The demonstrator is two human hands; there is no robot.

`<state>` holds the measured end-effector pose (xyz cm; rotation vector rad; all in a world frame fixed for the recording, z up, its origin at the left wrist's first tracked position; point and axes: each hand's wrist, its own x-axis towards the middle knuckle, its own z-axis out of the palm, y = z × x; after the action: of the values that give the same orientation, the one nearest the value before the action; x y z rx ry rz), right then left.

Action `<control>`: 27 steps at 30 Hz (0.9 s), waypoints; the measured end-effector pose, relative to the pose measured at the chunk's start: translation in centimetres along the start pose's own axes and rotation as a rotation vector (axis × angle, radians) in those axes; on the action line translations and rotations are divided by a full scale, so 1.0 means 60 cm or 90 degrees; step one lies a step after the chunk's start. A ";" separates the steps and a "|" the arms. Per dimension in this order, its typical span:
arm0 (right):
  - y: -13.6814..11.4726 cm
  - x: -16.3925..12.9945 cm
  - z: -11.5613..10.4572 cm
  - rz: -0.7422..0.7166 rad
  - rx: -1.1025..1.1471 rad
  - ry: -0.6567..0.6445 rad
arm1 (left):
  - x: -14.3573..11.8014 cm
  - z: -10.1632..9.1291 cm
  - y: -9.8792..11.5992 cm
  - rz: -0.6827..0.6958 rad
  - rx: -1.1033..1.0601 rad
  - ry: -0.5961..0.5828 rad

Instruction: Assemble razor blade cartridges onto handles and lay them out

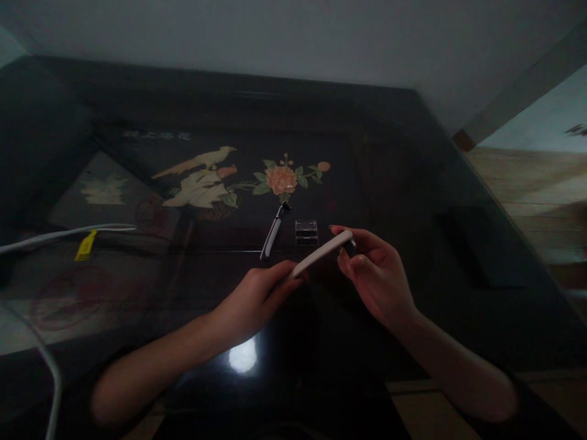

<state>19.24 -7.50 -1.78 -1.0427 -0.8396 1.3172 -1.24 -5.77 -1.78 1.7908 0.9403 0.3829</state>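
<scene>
My left hand (pixel 266 293) is closed around the lower end of a white razor (pixel 321 252), which slants up to the right above the table. At its upper end, the fingers of my right hand (pixel 378 269) grip the dark razor head (pixel 350 245); part of it is hidden by the fingers. Just beyond my hands lies a second razor (pixel 272 235), grey and black, its head pointing away from me. Beside it sits a small clear plastic case (pixel 306 232) with dark pieces inside, too dim to make out fully.
The dark glossy table (pixel 389 159) bears a bird-and-flower picture (pixel 280 178). A white cable (pixel 59 235) with a yellow tag (pixel 85 245) runs in from the left. A flat dark object (pixel 481 247) lies at the right. Behind the table rises a wall (pixel 275 36).
</scene>
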 end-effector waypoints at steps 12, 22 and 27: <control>-0.004 0.000 0.001 0.003 -0.004 0.016 | -0.003 0.003 0.004 0.001 -0.024 -0.009; -0.001 -0.003 0.002 0.012 0.000 -0.013 | 0.005 -0.002 0.000 -0.015 -0.004 0.048; 0.000 -0.001 0.002 0.014 0.001 -0.002 | 0.004 0.002 -0.002 -0.018 -0.016 0.021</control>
<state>19.13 -7.57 -1.75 -1.0518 -0.8317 1.3372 -1.04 -5.65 -1.97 1.7503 0.9788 0.4049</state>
